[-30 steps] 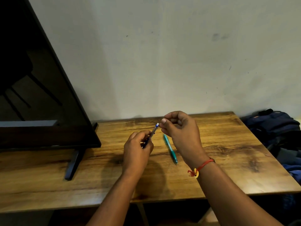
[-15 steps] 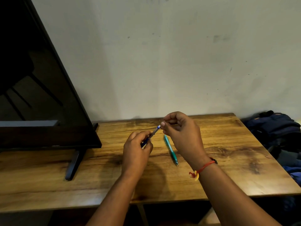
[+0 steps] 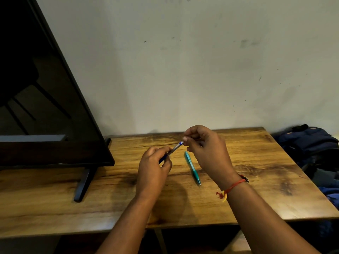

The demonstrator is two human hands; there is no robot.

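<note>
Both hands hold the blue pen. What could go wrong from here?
The right hand pinches only the far end of the slim blue and clear pen that the left hand grips; it may slip and drop onto the wooden table. The teal pen lies just below the right hand, which could knock it away.

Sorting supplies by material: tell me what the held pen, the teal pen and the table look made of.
Held pen: probably plastic, greyish barrel, blue end.
Teal pen: likely plastic, uniform colour, slight sheen.
Table: wood or wood-look laminate, visible grain.
</note>
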